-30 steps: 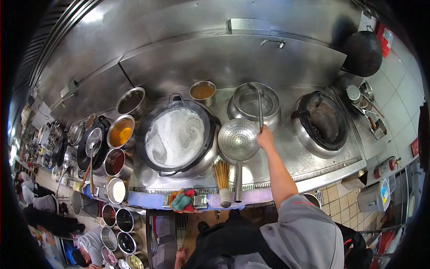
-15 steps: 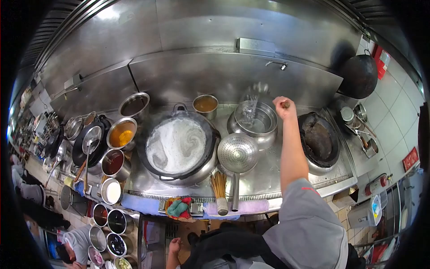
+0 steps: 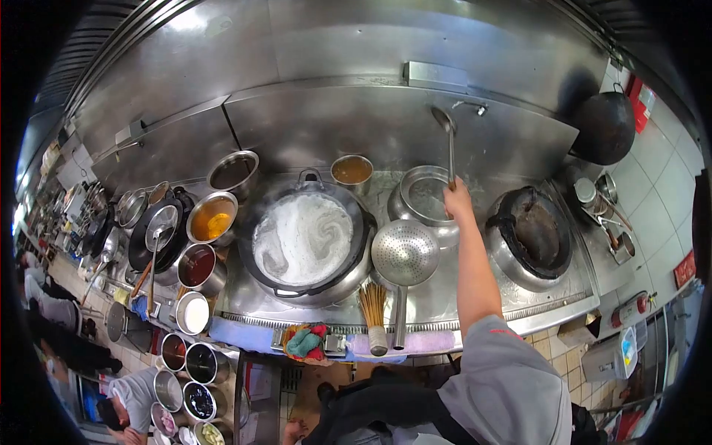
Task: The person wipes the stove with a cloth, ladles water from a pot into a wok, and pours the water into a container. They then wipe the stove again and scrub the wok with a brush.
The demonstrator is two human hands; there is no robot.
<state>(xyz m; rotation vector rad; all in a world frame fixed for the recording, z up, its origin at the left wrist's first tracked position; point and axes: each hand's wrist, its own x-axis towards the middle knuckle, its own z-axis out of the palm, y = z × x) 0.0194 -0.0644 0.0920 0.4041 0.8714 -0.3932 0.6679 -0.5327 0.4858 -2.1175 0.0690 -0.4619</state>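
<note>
My right hand (image 3: 458, 199) is closed round the handle of a long metal ladle (image 3: 451, 152). The ladle stands upright, bowl at the top, in front of the steel back wall. Just left of this hand is a steel pot (image 3: 404, 200) with clear liquid, partly hidden by my hand and the strainer. The round perforated strainer (image 3: 405, 252) rests in front of the pot, its handle toward me. My left hand (image 3: 295, 429) hangs low by my body at the bottom edge, fingers loosely curled with nothing visible in them.
A large wok (image 3: 360, 252) with whitish, foamy liquid sits left of the strainer. A bamboo brush (image 3: 374, 311) and crumpled cloths (image 3: 304, 343) lie along the front edge. An encrusted wok (image 3: 535, 230) stands right; sauce pots (image 3: 202, 268) stand left. A co-worker (image 3: 133, 397) is at lower left.
Splashing water over the steel pot is gone. My right hand has dropped slightly left, and the ladle now shows upright. My left hand has moved down. The whole view has shifted a little.
</note>
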